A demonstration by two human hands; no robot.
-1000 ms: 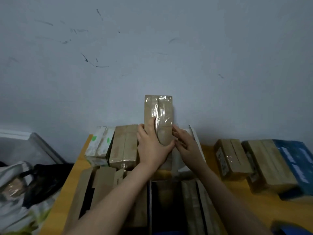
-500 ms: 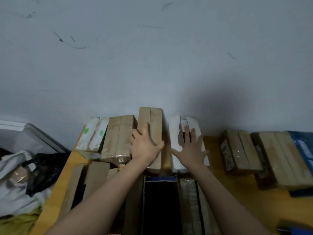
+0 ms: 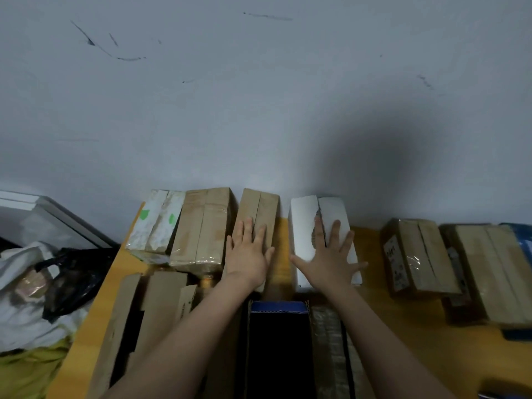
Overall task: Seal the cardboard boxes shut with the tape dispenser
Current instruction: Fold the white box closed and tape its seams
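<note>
Cardboard, near edge, 6 o'clock: open box (image 3: 277, 308), dark inside, blue flap at its far rim. Second open carton (image 3: 161, 306) at 7 o'clock. Both stand on orange table (image 3: 403, 335). Beyond, left hand (image 3: 248, 256) lies flat, fingers straight and spread, on brown box (image 3: 266, 208) at 12 o'clock. Right hand (image 3: 328, 256) likewise flat, gripping nothing, on white box (image 3: 302, 226) at 1 o'clock, torn along its seam. Taped box (image 3: 201, 226) at 11 o'clock; green-marked white box (image 3: 155, 220) at 10. Labelled box (image 3: 417, 254) at 3 o'clock, print too blurred to read. Grey wall (image 3: 259, 96) behind.
</note>
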